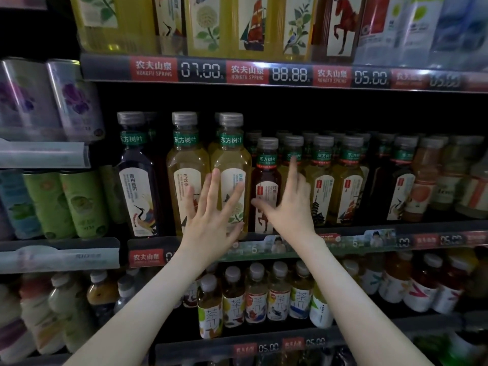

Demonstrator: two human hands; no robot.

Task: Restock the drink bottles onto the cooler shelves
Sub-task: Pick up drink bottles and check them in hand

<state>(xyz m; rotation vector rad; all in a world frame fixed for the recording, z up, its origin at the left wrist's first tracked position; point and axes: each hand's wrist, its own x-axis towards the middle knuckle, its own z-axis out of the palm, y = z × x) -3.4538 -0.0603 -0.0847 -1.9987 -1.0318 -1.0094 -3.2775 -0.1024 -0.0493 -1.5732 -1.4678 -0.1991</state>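
On the middle cooler shelf (343,231) stand rows of tea bottles with grey caps and green neck bands. My left hand (211,215) lies flat with spread fingers against two tall yellow tea bottles (232,165), one of them an oolong bottle (184,167). My right hand (287,204) reaches in beside it, thumb out toward a small dark red tea bottle (266,170), index finger pointing up at a small yellow tea bottle (294,151). Neither hand grips anything. A tall dark bottle (137,175) stands at the left of the row.
More small tea bottles (346,180) fill the shelf to the right. Cans (66,202) stand in the left unit. A price strip (264,72) runs above, under large bottles. Small bottles (256,294) crowd the shelf below my forearms.
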